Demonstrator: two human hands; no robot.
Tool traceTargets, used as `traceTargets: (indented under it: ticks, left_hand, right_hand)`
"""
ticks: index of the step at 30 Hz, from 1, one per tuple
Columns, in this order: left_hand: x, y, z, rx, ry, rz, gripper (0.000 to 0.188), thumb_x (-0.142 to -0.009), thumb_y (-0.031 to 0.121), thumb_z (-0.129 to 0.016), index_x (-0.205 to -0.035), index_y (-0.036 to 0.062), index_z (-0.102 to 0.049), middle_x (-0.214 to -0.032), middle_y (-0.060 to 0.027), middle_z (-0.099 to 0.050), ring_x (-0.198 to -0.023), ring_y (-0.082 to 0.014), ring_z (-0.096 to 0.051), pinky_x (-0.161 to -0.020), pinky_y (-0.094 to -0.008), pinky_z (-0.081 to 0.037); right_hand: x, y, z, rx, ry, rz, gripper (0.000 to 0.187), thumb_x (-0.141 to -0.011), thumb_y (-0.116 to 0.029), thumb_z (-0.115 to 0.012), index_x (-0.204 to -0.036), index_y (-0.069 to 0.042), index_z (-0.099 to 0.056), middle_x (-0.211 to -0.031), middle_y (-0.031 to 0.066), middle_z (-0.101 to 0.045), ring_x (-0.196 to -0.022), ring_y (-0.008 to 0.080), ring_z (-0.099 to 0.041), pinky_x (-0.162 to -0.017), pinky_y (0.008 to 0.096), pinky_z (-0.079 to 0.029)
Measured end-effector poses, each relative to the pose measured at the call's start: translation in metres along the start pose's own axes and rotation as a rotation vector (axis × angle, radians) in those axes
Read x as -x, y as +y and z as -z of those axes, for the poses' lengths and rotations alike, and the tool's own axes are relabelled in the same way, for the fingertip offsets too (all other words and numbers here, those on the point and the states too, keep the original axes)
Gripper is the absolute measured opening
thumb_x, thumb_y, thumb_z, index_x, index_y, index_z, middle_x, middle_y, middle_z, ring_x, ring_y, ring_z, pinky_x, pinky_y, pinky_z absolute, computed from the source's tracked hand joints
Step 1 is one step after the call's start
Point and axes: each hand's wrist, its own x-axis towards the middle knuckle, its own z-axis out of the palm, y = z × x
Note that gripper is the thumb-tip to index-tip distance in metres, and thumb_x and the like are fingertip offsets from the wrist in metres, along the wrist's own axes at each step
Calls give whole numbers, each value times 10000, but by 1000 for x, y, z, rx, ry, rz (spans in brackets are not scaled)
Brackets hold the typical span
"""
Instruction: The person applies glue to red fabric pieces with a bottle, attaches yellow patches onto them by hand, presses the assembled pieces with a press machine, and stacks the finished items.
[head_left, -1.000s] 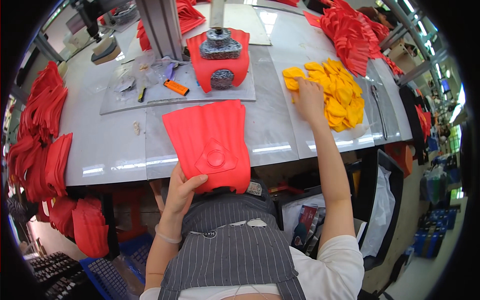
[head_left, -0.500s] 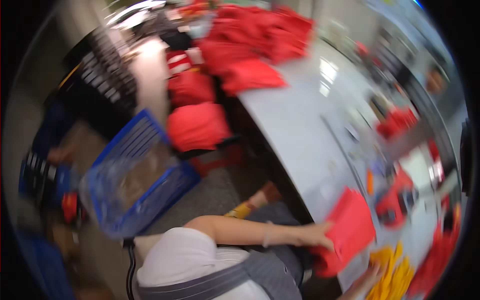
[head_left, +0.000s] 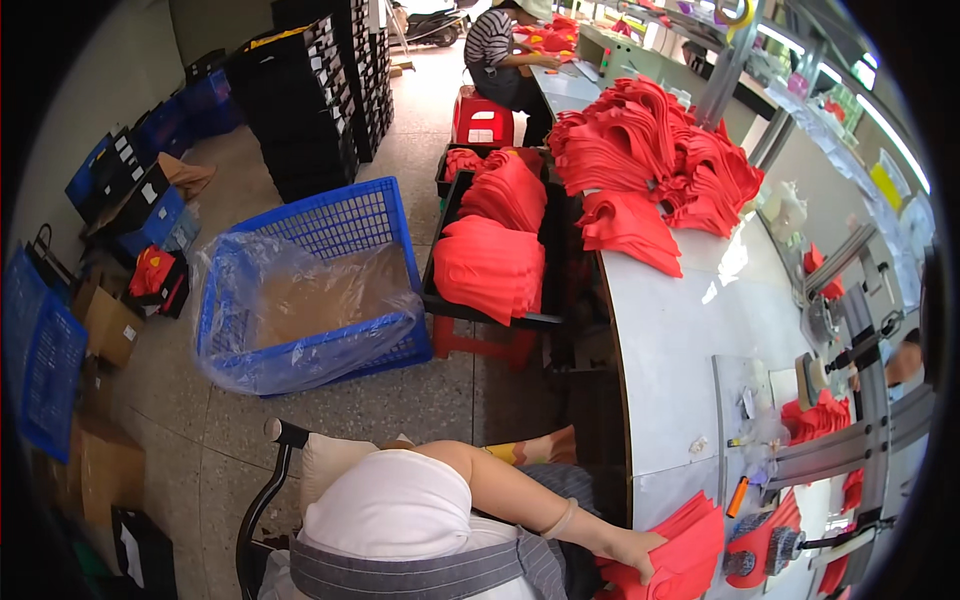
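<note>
My left hand (head_left: 632,550) is closed on the near edge of a stack of flat red fabric pieces (head_left: 690,540), its thumb lying over the top layers. The stack rests at the near edge of the white worktable (head_left: 665,370), and its lower part hangs toward my lap. Out of sight is my right hand. Just right of the stack is an orange-handled tool (head_left: 738,496), and beyond it a red piece (head_left: 745,557) sits at a metal-framed machine (head_left: 830,455).
A blue crate (head_left: 400,230) lined with clear plastic stands on the floor. Beside the table, a black tray (head_left: 440,295) holds red piles. A larger red heap (head_left: 650,140) covers the table's far part. Black boxes (head_left: 300,110) are stacked behind; a person (head_left: 495,50) sits at the far end.
My view has swung and steadied. The hand beside the yellow pieces, and those pieces, have left the picture. My left hand keeps its hold on the red stack, now lower in view.
</note>
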Motion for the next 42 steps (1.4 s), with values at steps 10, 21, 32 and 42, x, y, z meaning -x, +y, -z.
traceTargets:
  ticks: [10,21,32,42]
  left_hand:
    - [-1,-7,5,9,-8,13,608,-649,-22,-683,-1223,25,-490,-1128,-79,-580,-1053,-162,-536,-874,-300,-463]
    - [-2,-4,-2,69,-39,15,602,-654,-42,-684,-1221,26,-494,-1132,-76,-586,-1056,-174,-550,-889,-310,-465]
    - [-2,-1,-2,96,-60,12,625,-640,-56,-697,-1224,28,-490,-1123,-80,-594,-1060,-182,-558,-882,-317,-472]
    - [-8,-16,9,77,-32,21,637,-643,-78,-691,-1236,37,-489,-1140,-83,-588,-1081,-185,-552,-900,-318,-464]
  right_hand:
    - [12,69,10,5,0,-179,569,-764,-311,-808,-1128,37,-543,-931,145,-621,-823,243,-584,-765,367,-501]
    - [-26,29,-12,-991,-440,596,355,-882,-296,-687,-1057,-14,-561,-909,77,-580,-743,204,-533,-640,298,-465]
    - [-18,20,7,-888,-495,798,325,-884,-257,-685,-1082,-44,-540,-914,59,-567,-812,159,-533,-643,276,-467]
    - [12,11,31,-452,-633,-146,303,-845,-112,-714,-1054,-45,-506,-813,97,-549,-514,137,-504,-432,241,-428]
